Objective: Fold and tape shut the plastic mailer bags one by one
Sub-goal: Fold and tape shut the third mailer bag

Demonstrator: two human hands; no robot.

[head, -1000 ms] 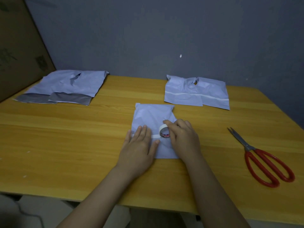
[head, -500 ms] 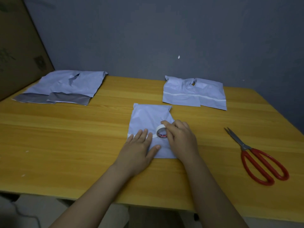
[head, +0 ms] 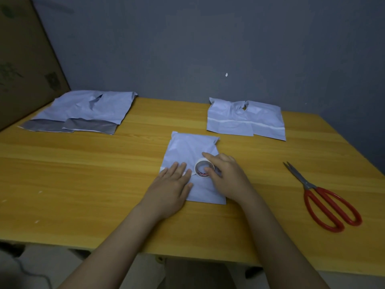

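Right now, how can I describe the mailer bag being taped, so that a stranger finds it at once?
On the yellow wooden table, look at the middle, near the front edge. The folded mailer bag lies there under both hands: the left hand presses it flat and the right hand holds a tape roll on it. The other bags lie untouched at the back.

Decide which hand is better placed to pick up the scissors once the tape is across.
Probably the right hand: the scissors lie on its side of the table. It must release the tape roll first. The left hand presses flat on the bag.
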